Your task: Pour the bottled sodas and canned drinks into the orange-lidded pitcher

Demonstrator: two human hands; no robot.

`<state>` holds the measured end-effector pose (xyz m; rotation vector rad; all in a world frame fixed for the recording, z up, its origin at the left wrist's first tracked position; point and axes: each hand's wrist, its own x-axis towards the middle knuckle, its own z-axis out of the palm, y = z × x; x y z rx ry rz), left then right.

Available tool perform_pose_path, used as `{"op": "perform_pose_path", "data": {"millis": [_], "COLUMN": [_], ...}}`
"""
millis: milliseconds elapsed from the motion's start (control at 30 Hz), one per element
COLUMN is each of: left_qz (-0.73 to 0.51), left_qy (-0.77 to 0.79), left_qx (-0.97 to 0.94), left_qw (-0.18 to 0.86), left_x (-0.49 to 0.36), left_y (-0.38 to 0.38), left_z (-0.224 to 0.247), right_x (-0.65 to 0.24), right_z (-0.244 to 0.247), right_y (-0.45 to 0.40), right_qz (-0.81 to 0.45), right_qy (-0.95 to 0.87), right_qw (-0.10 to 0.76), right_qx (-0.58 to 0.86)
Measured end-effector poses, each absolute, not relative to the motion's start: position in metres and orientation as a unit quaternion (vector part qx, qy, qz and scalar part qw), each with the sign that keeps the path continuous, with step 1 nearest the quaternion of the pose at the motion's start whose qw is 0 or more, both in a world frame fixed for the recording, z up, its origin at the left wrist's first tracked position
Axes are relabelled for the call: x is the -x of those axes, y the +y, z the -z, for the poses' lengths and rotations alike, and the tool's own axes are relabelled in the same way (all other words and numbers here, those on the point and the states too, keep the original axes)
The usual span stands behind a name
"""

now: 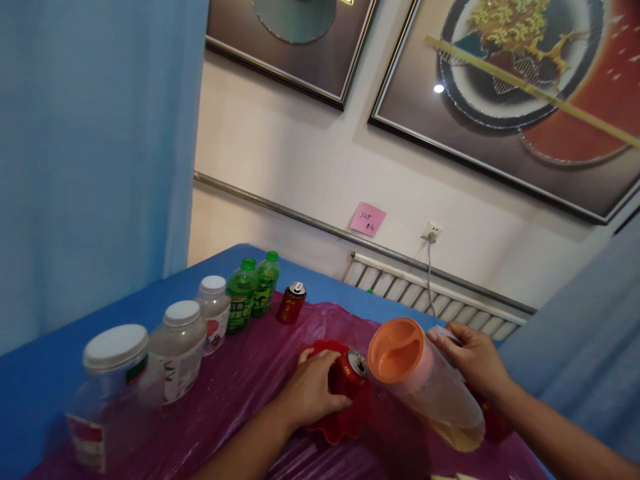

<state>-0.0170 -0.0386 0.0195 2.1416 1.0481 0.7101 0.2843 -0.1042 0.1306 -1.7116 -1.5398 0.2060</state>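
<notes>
My left hand (pixel 313 393) is wrapped round a red can (pixel 349 373), which leans over a red scalloped dish (pixel 337 427). In my right hand (pixel 473 357) is the handle of a translucent pitcher (pixel 440 393) with an orange lid (pixel 397 350). The pitcher tilts to the left, its lid close to the can's top, and some yellowish liquid shows low in it. Another red can (pixel 293 303) stands upright behind the dish. A red object, partly hidden, is below my right wrist.
Along the left stand a large jar (pixel 113 400), two smaller white-capped jars (pixel 179 353) (pixel 214 313) and two green bottles (pixel 241 297) (pixel 266 283). Purple plastic sheeting (pixel 240 393) covers part of the blue table (pixel 30 380). Behind are a wall and radiator (pixel 400 287).
</notes>
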Motion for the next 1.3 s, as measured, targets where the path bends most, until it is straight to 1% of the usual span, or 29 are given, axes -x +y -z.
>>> {"op": "perform_pose_path", "data": {"millis": [1167,1300], "left_qz": [-0.259,-0.264], "left_qy": [0.399,0.396], "left_qx": [-0.818,-0.818], "left_qw": [0.322,0.324], "left_x": [0.0173,0.0174], "left_y": [-0.0382,-0.0383], "left_z": [-0.0196,-0.0192], "right_x": [-0.2851,-0.2867], "right_z": [-0.1286,-0.1274], "right_y": [-0.1047,-0.1049], "right_qz": [-0.061,-0.078], "right_qy": [-0.608,-0.609], "right_qw": [0.397,0.39], "right_qx": [0.685,0.686]}}
